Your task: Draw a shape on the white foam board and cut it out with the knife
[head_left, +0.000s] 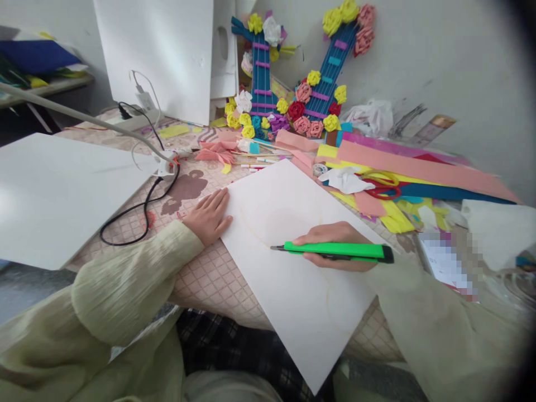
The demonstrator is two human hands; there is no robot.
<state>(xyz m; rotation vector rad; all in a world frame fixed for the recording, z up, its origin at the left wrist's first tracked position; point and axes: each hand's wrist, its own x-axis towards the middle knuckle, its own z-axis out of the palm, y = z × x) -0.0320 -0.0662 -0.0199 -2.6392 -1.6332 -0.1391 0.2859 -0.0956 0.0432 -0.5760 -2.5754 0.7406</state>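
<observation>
A large white sheet (293,279) lies tilted on the table, one corner hanging over the near edge. My left hand (209,215) rests flat on the sheet's left edge, fingers together, holding it down. My right hand (335,245) grips a bright green utility knife (335,249) with a black end cap; its thin blade tip points left and touches the sheet near a faint curved pencil line. Both sleeves are pale green.
Red-and-yellow scissors (383,187), strips of pink, yellow and blue foam (419,167), crumpled tissue (345,180), a glue gun (171,162) with a black cable, a white board (50,195) at left, paper-flower decorations (293,106) against the wall.
</observation>
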